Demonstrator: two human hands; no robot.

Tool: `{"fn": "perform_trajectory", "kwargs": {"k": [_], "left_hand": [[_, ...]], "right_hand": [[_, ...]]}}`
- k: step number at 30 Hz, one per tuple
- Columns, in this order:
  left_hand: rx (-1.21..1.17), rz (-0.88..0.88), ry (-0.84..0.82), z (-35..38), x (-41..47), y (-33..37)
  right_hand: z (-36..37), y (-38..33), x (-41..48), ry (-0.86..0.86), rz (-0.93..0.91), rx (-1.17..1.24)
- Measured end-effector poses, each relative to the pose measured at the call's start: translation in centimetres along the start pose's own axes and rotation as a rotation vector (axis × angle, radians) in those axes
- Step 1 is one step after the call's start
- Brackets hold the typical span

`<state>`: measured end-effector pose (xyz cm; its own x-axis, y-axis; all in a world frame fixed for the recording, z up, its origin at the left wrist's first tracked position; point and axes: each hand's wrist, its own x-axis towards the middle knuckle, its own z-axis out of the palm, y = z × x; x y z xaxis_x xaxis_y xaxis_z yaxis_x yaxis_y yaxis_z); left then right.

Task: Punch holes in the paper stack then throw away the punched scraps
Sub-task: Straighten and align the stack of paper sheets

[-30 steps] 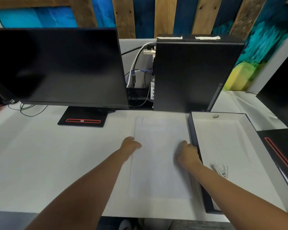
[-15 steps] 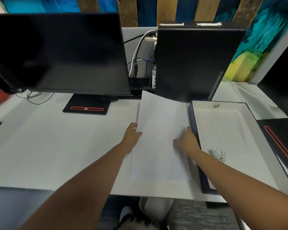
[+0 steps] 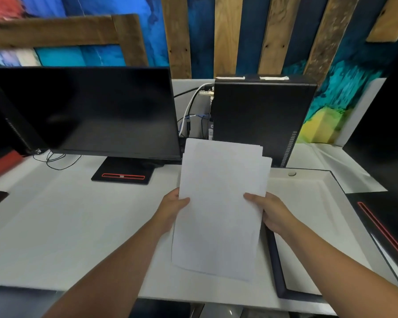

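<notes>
Paper stack (image 3: 218, 210) is held up off the white desk (image 3: 55, 226) in the middle of the view, tilted so its far edge rises toward the computer tower (image 3: 260, 115), its sheets fanned unevenly at the top right corner. From the left: a dark monitor (image 3: 90, 111) stands at the back of the desk. The left hand (image 3: 170, 208) grips the stack's left edge, thumb on top and fingers hidden beneath. The right hand (image 3: 270, 211) grips the right edge the same way, thumb laid over the top sheet. Just right of it lies a shallow tray (image 3: 275, 260) with a dark rim, white inside, and a small round object (image 3: 292, 173) near its far wall. I judge the stack light and floppy, its loose sheets apt to slide over each other, so a hold on both long edges suits it, and the edges want squaring before punching. No hole punch shows anywhere. The right forearm covers part of the tray floor, so what lies there cannot be told. The sheet count cannot be made out, though at least 2 offset layers show.
</notes>
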<state>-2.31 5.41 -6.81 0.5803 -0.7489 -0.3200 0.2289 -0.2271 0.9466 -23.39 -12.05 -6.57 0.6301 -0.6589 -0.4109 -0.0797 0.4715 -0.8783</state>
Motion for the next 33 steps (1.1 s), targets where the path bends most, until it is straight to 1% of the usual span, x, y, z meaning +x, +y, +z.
{"fn": "perform_trajectory", "kwargs": {"k": [2,8,13,16,18,24,30,33], "left_hand": [[-0.016,0.006,-0.005,0.2,-0.1,0.7],[-0.051,0.076,0.028,0.8,-0.5,2.4],[-0.091,0.180,0.026,1.6,-0.4,4.1],[-0.103,0.214,0.033,1.7,-0.3,5.2],[-0.108,0.234,0.025,1.7,-0.2,5.6],[-0.104,0.225,0.007,1.6,-0.5,5.4],[-0.088,0.215,0.016,2.0,-0.8,5.6],[-0.097,0.230,0.018,2.1,-1.0,5.9]], "right_hand": [[0.3,-0.7,-0.3,-0.042,-0.004,0.020],[1.3,-2.7,-1.1,-0.047,-0.082,0.025],[2.2,-3.9,-1.4,-0.016,-0.235,0.014],[2.4,-4.7,-1.6,0.000,-0.333,-0.017],[2.5,-4.8,-1.8,0.005,-0.367,-0.040],[2.7,-3.7,-2.3,0.017,-0.343,-0.090],[3.3,-3.7,-2.6,0.078,-0.341,-0.151],[3.5,-4.1,-2.8,0.106,-0.356,-0.142]]}}
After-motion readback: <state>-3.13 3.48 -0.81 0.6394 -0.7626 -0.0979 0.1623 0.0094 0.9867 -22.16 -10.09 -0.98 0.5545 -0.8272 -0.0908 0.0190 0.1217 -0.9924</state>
